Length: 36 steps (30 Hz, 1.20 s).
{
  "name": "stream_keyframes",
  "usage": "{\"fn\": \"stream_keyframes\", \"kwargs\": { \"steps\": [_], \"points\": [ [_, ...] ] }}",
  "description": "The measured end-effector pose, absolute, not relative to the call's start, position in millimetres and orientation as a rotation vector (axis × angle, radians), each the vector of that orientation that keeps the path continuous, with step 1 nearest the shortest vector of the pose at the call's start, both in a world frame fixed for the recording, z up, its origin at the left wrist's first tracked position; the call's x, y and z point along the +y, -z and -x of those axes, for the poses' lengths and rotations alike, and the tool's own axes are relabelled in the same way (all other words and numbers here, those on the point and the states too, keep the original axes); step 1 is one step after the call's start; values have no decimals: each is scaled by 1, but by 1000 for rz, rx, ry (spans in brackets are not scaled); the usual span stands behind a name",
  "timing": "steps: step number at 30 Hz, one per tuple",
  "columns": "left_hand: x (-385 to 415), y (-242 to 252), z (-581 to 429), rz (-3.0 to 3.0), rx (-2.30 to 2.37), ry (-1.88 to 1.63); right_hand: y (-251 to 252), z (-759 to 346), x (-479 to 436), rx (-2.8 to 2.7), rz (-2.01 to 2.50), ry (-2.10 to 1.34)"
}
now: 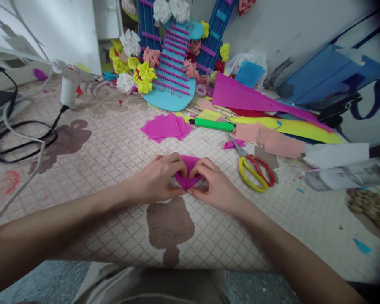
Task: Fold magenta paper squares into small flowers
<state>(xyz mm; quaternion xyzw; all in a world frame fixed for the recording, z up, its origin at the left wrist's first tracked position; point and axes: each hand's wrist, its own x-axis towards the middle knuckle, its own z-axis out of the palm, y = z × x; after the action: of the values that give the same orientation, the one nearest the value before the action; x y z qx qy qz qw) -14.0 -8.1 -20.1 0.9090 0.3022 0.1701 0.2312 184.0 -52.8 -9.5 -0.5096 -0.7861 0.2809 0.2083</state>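
Observation:
Between my two hands is a piece of magenta paper (pixel 190 162), its near edges bent toward a point. My left hand (pixel 164 175) pinches its left side, with thumb and fingers closed on it. On the right side, my right hand (pixel 210 181) grips the same paper between curled fingers and thumb. Fingers hide part of the folds. Just beyond lies a stack of magenta paper squares (pixel 166 127). Scissors with one yellow and one red handle (pixel 253 174) rest to the right of my right hand, near a small magenta scrap (pixel 231 145).
A white glue gun (pixel 70 86) stands at left with a black cable (pixel 22 158). Behind are a green cutter (pixel 213 124), coloured paper sheets (pixel 266 105), and a blue decorated craft piece (pixel 174 80) with paper flowers. A clear bottle (pixel 348 175) lies at right.

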Motion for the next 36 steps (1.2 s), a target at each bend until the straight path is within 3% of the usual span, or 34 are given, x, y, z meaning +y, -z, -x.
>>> {"fn": "stream_keyframes", "kwargs": {
  "steps": [14, 23, 36],
  "points": [
    [2, 17, 19, -2351, 649, -436, 21, -172, -55, -2231, 1529, -497],
    [3, 18, 20, -2389, 800, -819, 23, -173, -55, -2209, 1496, -514],
    [-12, 27, 9, -2457, 792, -522, 16, -193, -49, -2157, 1367, -810]
  ]
}}
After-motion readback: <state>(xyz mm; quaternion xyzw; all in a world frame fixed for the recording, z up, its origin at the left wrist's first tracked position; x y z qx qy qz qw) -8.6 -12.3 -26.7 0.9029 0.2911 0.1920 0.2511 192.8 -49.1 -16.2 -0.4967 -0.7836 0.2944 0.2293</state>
